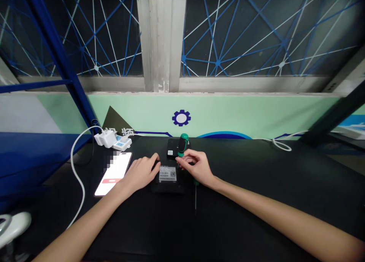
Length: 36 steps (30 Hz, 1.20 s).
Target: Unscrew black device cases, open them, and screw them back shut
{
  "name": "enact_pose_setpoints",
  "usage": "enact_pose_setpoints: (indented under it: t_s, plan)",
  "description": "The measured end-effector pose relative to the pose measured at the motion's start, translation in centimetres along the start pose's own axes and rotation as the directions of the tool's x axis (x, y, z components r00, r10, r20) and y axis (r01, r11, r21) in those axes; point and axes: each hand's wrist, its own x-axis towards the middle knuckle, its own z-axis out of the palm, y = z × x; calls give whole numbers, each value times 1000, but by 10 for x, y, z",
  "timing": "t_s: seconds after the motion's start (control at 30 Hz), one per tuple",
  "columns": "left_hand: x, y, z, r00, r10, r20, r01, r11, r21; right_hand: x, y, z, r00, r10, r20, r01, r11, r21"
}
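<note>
A flat black device (168, 187) with a printed white label (167, 173) lies on the dark table. At its left side is my left hand (143, 171), fingers bent, with the thumb and forefinger gripping its upper left edge. My right hand (199, 167) pinches a green-and-black screwdriver (183, 143) low on its handle. The screwdriver stands nearly upright, its shaft pointing down at the device's upper right corner; whether the tip touches a screw is too small to tell. Below my right hand lies a second screwdriver (195, 195), its handle partly covered.
Behind the device lies another black box (172, 148), partly hidden by the screwdriver. A lit phone (119, 171) lies left of my left hand. Further back are a white power strip (122, 143) with a plugged-in charger (105, 139) and a white cable (73, 159). A wall borders the table.
</note>
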Motion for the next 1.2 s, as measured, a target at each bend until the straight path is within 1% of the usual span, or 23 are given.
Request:
enact_pose_setpoints:
  t_s: [0.87, 1.2]
  plan:
    - [0, 0, -1, 1000, -4, 5, 4, 1000, 5, 1, 3, 0, 1000, 15, 16, -15, 1000, 21]
    - [-1, -1, 1, 1000, 21, -6, -21, 1000, -6, 0, 0, 1, 1000, 24, 8, -24, 999, 32]
